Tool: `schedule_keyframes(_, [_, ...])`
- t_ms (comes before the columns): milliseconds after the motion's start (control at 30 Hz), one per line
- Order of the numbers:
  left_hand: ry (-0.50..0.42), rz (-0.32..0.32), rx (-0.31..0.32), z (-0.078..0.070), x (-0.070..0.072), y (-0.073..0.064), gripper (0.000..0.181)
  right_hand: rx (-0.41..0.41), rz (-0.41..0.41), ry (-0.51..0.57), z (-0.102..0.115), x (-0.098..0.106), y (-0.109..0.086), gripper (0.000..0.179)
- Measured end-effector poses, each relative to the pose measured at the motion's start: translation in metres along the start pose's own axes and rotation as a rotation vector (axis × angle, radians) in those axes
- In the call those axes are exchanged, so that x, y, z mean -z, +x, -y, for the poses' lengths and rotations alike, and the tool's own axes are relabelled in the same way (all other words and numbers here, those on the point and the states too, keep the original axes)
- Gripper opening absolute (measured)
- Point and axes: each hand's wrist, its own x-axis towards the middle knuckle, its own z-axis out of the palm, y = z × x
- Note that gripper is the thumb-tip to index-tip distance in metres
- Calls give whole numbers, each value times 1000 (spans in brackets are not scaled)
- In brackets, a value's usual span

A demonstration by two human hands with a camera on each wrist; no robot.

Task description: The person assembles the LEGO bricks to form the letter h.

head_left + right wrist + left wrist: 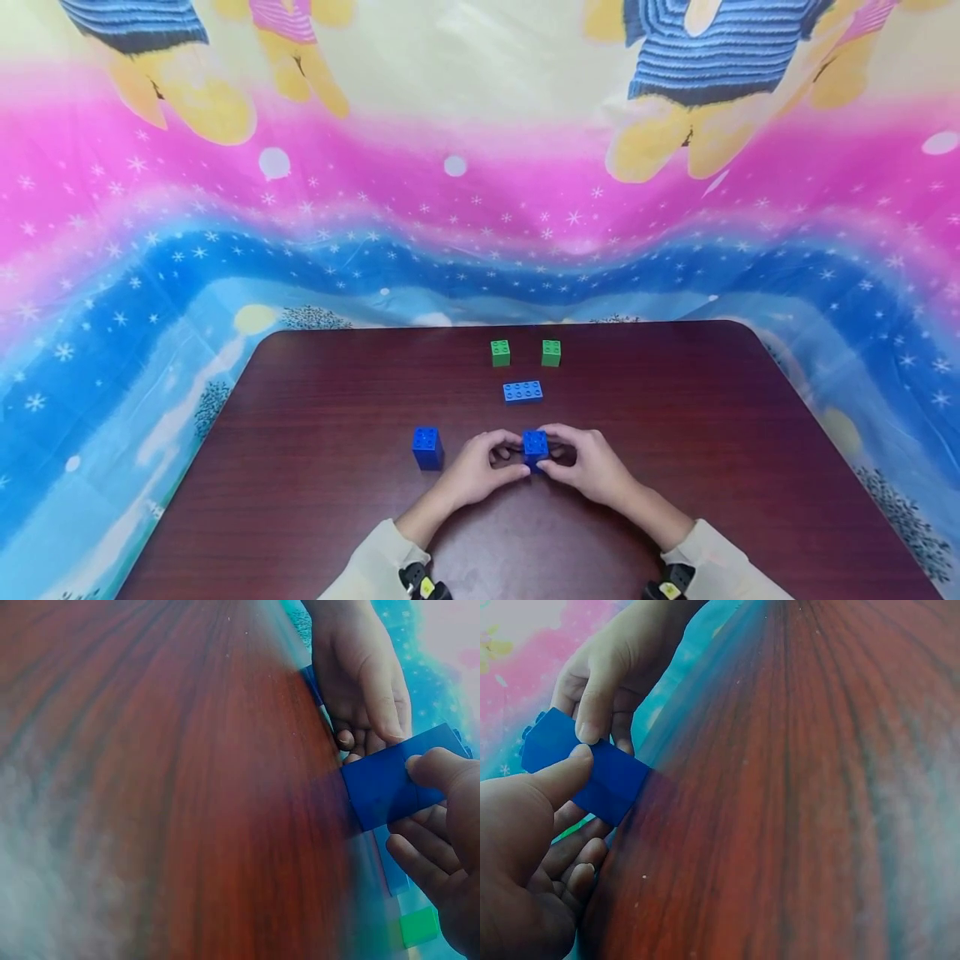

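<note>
Between the two hands a dark blue stack of toy building bricks [535, 444] stands upright on the table, studs up. From its left side my left hand [480, 468] pinches it with thumb and fingertips. My right hand [594, 467] grips the same stack from the right, its thumb on the near face. The left wrist view shows both thumbs close together on the stack [611, 776]. A faint seam crosses the stack [390, 784] in the right wrist view. Some fingertips are hidden behind it.
Another dark blue stack [427, 448] stands left of the hands. Farther back lies a lighter blue long brick [522, 392]. Two green bricks, one left [500, 353] and one right [551, 353], sit near the far edge of the brown table [337, 400]. A patterned cloth [450, 208] hangs behind.
</note>
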Motion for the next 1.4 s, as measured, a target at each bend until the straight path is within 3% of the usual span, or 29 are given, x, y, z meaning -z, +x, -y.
schedule_keyframes(467, [2,-19,-11,0,-1,-2,33,-25,7,26,-2,-2,-1,40])
schedule_keyframes(833, [-57,6,3,-8,11,-19,34,-52,18,28,-1,-1,-1,39])
schedule_keyframes(1000, [-61,46,0,-17,22,-28,30,-54,19,29,-1,-1,-1,38])
schedule_keyframes(1200, [-120,111,-76,-33,44,-37,25,-66,24,32,-2,-2,-1,39])
schedule_keyframes(1400, [-127,83,-150,-41,69,-44,25,-75,32,35,-2,-2,-1,40])
